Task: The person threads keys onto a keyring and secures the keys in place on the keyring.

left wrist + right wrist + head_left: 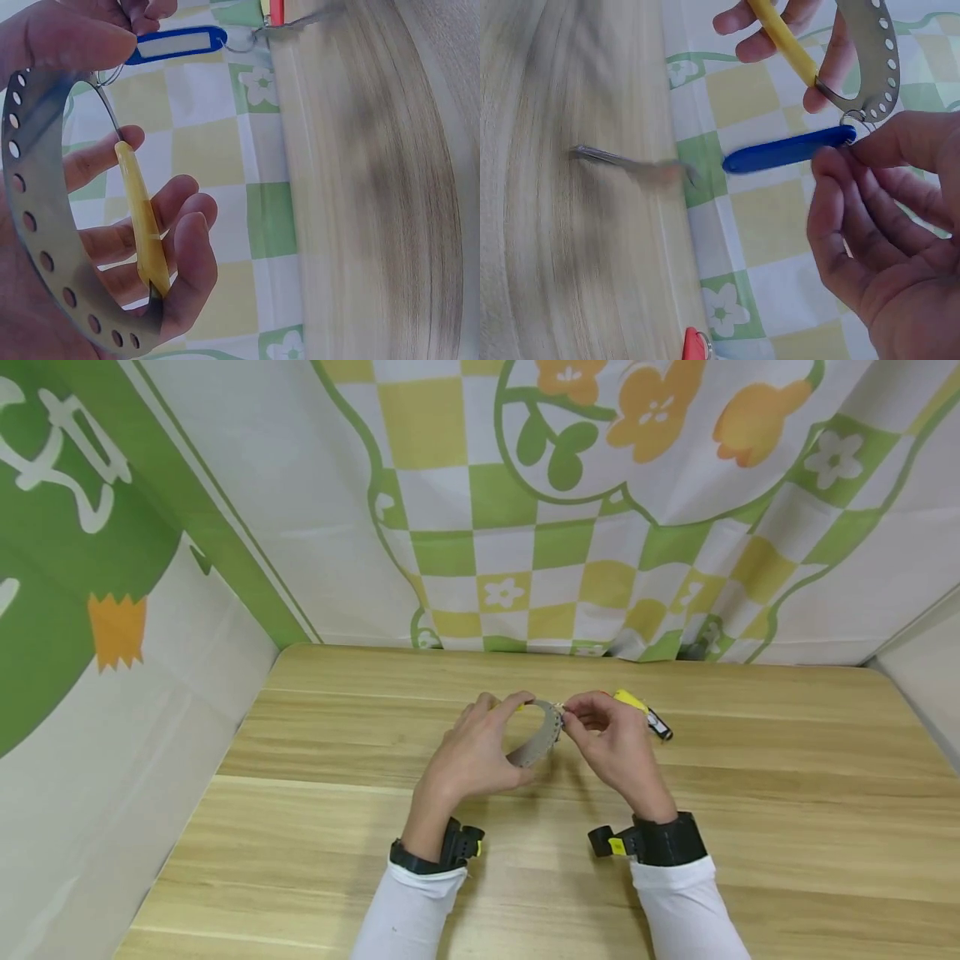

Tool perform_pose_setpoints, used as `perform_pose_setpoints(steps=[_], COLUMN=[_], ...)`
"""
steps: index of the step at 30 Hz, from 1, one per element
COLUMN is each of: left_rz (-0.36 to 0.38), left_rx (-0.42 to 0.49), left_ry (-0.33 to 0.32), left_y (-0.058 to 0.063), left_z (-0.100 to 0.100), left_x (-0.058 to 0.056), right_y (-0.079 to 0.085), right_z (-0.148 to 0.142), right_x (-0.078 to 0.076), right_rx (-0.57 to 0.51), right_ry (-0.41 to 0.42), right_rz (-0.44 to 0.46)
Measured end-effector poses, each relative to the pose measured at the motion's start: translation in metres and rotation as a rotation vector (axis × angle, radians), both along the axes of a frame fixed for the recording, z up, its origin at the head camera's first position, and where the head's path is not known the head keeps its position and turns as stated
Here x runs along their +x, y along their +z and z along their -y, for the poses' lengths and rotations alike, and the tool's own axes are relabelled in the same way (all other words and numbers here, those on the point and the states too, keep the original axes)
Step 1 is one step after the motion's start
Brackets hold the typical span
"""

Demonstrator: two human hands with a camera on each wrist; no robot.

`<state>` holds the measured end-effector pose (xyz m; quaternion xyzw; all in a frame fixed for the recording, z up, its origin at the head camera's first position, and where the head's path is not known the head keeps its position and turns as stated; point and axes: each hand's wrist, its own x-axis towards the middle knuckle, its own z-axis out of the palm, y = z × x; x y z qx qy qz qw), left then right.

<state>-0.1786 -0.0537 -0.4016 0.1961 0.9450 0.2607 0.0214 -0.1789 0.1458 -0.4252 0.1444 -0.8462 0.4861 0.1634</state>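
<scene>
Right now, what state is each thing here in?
Perforated metal band: curved, gripped by the left hand.
Yellow handle: joined to the band.
Blue tag: one end pinched by the right hand.
Small ring: at the band's edge; threading unclear.
Yellow item: lying on the table.
Curtain: hanging, creased.

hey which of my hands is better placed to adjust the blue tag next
Probably the right hand: it pinches the blue tag at the end nearest the perforated metal band, while the left hand is occupied holding that band.
</scene>
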Motion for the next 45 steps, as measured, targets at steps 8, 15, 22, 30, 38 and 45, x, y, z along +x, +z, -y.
perform_pose_setpoints(steps=[8, 15, 22, 30, 38, 45], left_rz=[0.002, -0.01, -0.029, -0.024, -0.015, -0.013], left_rx=[-0.009, -0.022, -0.037, -0.061, -0.077, -0.1], left_ry=[-0.005, 0.007, -0.005, -0.031, -0.03, -0.038], left_y=[0.0007, 0.0012, 0.0019, 0.0011, 0.0008, 0.0007], left_z=[-0.0011, -0.0016, -0.0014, 0.0001, -0.0001, -0.0012], left_x=[0.0006, 0.0009, 0.0016, 0.0006, 0.001, 0.0006], right_y=[-0.0044, -0.0025, -0.0024, -0.0031, -0.0038, -0.0005], right_z=[-0.0019, 0.0005, 0.0004, -0.0018, -0.0023, -0.0035], right_x=[-0.0021, -0.0011, -0.0012, -0.0044, -0.0048, -0.0012], right_rx=[-0.037, -0.033, 0.075, 0.167, 0.198, 0.298], right_ry=[-0.02, -0.07, -0.08, -0.003, 0.017, 0.029], right_rz=[-0.12, -0.111, -0.16, -0.266, -0.281, -0.267])
